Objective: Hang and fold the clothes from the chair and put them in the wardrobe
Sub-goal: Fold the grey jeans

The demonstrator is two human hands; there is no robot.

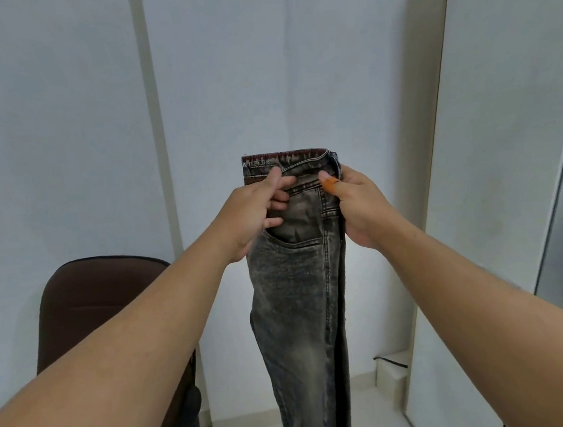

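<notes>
jeans (297, 280) | held up by both hands (307, 207) | chair (86, 308) left | white walls (50, 115)

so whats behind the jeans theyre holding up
Behind the jeans you can see pale wall panels and a strip of floor. The wall and floor directly behind the denim are covered.

Both arms outstretched; left hand (256, 212) and right hand (358, 202) pinch jeans (297, 280) at waistband, thumbs on front.
</notes>
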